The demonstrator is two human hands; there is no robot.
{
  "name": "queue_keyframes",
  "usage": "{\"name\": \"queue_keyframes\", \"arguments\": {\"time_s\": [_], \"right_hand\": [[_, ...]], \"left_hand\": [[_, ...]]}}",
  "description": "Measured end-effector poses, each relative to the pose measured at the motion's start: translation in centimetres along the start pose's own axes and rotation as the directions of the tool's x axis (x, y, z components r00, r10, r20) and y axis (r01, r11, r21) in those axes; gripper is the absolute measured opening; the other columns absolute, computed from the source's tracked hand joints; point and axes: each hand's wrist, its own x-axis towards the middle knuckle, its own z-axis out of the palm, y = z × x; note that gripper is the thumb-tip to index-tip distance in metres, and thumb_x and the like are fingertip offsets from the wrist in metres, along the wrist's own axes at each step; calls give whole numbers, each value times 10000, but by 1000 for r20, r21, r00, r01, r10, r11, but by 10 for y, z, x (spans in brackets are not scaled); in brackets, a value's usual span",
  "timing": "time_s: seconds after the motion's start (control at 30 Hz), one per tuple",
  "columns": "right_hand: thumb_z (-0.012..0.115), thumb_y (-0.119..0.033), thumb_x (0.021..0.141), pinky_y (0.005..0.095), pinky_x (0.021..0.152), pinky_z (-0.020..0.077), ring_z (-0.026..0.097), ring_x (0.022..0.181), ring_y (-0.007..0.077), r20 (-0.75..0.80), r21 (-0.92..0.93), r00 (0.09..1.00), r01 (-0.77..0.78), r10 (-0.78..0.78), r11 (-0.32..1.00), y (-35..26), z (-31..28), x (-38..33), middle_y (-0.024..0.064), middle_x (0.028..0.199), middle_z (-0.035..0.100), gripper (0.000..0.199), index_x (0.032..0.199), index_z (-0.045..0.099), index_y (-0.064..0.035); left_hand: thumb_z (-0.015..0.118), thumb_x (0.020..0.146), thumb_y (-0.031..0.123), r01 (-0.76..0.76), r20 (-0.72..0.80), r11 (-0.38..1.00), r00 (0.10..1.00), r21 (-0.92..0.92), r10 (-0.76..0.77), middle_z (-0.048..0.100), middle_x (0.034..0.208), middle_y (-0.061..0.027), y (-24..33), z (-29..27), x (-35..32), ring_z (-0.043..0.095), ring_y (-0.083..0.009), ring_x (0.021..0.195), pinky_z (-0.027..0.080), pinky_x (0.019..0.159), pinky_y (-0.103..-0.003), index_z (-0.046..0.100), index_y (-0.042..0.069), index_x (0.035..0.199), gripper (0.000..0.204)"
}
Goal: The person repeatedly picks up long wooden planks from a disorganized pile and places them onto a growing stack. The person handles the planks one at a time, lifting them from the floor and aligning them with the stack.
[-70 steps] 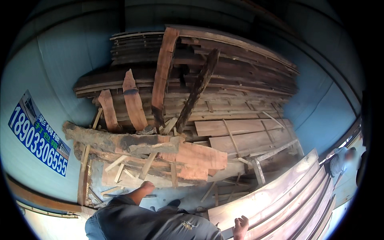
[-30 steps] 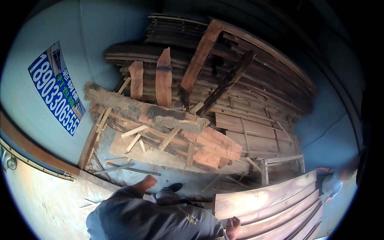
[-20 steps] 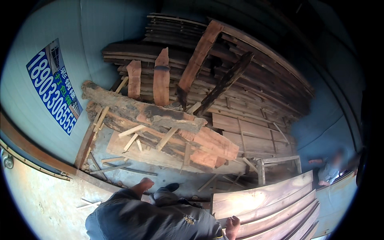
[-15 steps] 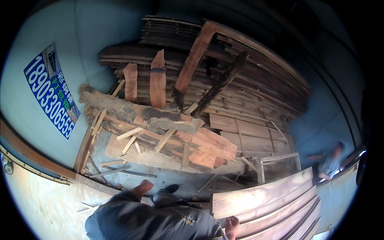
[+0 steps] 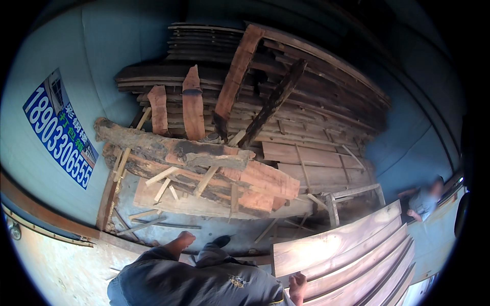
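My left hand (image 5: 186,237) hangs in front of my body, above the floor strip, its fingers curled in with nothing visible in them. My right hand (image 5: 297,285) is closed at the near left end of a row of overlapping sawn boards (image 5: 347,255). It overlaps the boards in the picture, and whether its fingers grip one is hidden. The topmost board (image 5: 326,244) catches bright light. My dark shoe (image 5: 222,240) shows beyond my grey clothing.
Rough bark-edged slabs (image 5: 204,153) lie across the middle, with loose sticks (image 5: 162,176) about them. Tall board stacks (image 5: 316,102) fill the back, several pieces leaning on them. A pale frame (image 5: 333,211) stands beyond my boards. Another person (image 5: 426,201) is at the right by the blue wall.
The view has turned slightly, so the far stacks sit a little further left. Both my hands keep nearly the same places. The other person shows slightly further right.
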Motion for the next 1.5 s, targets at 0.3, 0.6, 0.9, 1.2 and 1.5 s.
{"name": "queue_keyframes", "arguments": {"time_s": [0.3,0.6,0.9,1.2,1.5], "right_hand": [[707,-124,882,316,730,563,698,840,201,-40,35,999,-35,36,999,5,3,4,167,982,744,459,1270,561,74],[701,-281,957,480,926,522,669,1013,400,127,-227,969,234,-209,945,36,-8,21,235,1071,726,290,1018,743,0],[645,-280,960,470,1070,467,593,1236,396,271,-448,962,160,-37,879,-14,47,33,217,1303,659,242,1077,783,-119],[765,-187,908,402,913,551,674,1034,285,367,-333,928,190,-58,924,-148,158,101,165,1120,735,275,1153,747,-64],[773,-235,931,399,835,576,714,990,239,471,-502,881,302,-36,810,-211,197,174,154,1099,736,473,1343,618,-61]], "left_hand": [[680,865,255,18,-49,999,999,-32,-19,679,852,-87,-14,7,17,651,-263,749,565,668,-462,739,81,1005,231],[696,863,292,-5,3,999,1000,34,5,710,856,-91,26,9,-13,708,-273,711,570,557,-428,752,96,1115,324],[719,844,315,-325,-439,946,852,-14,286,652,1332,-235,41,-75,25,630,-347,1232,515,1031,-438,670,63,1279,505],[780,807,338,-360,-641,794,470,489,607,222,1672,-227,234,-231,74,228,-476,1525,295,1215,-566,377,167,1574,884],[870,699,446,-358,-548,698,438,621,712,243,1653,-250,266,-262,112,195,-453,1540,138,1259,-623,432,166,1551,998]]}}
